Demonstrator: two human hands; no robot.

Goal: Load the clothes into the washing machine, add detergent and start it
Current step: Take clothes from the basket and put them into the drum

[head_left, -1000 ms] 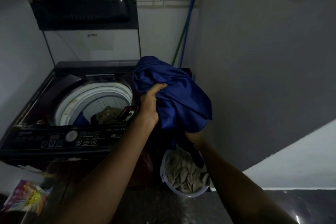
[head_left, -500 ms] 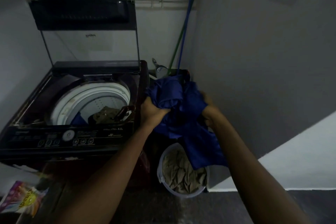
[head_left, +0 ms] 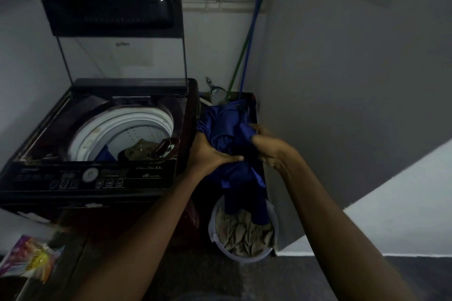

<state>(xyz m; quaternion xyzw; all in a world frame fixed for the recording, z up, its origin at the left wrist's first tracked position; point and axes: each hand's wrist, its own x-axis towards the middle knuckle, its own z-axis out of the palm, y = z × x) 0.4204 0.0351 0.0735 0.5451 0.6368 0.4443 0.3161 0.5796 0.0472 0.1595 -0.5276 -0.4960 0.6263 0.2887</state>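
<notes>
2 hands on the blue garment (head_left: 228,122): left hand (head_left: 210,153) cups it from below, thumb clamped across; right hand (head_left: 267,146) curls into the folds, probably bunching it so nothing trails. It hangs beside the open washing machine (head_left: 93,176), tail dipping into the bucket (head_left: 244,258).

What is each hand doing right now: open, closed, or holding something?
The left hand is closed, gripping the blue garment.
The right hand is closed, gripping the same blue garment.
</notes>
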